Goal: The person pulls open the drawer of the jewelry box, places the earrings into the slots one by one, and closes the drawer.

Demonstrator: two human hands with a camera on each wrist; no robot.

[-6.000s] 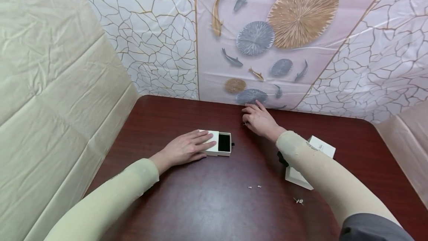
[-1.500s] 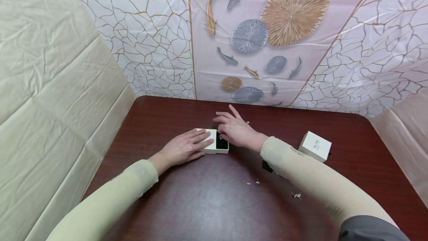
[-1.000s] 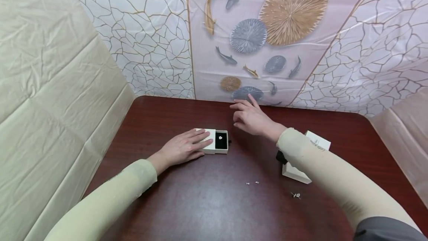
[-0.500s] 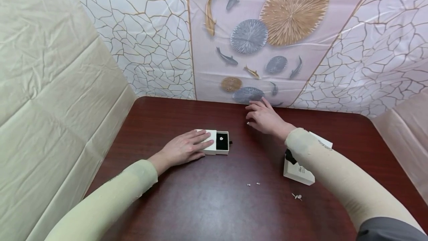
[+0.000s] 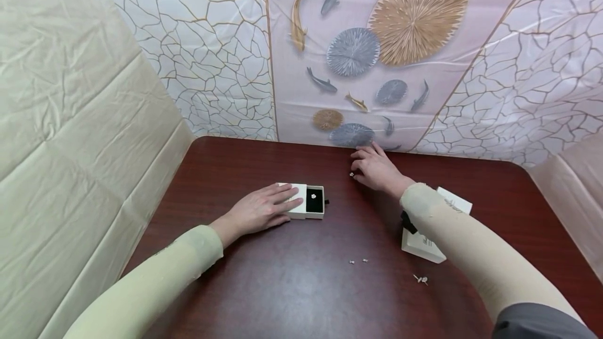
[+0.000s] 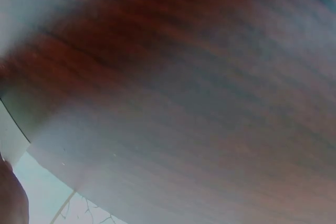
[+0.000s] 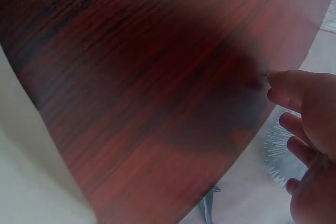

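Note:
In the head view my left hand (image 5: 261,207) rests with fingers extended over the white sleeve of a small sliding jewellery box (image 5: 300,208). Its drawer is pulled partway out on the right, showing a black insert (image 5: 314,206) with a flower-shaped stud earring (image 5: 313,196) on it. Farther back, my right hand (image 5: 377,170) pinches another flower stud earring (image 5: 351,174) between thumb and index finger at the table surface. In the right wrist view the thumb and index tips (image 7: 278,80) meet at a tiny dark point; the other fingers are loosely bent.
Two tiny pieces (image 5: 358,261) lie mid-table, and a pair of pin-like studs (image 5: 421,279) at the front right. Under my right forearm stands another white box (image 5: 422,247), partly hidden; a white box top (image 5: 456,201) shows beyond the sleeve. Patterned cloth hangs behind the dark red table.
My right hand has left a flower stud on the drawer's black insert, then moved right and back to the other flower stud. My left hand has stayed on the box.

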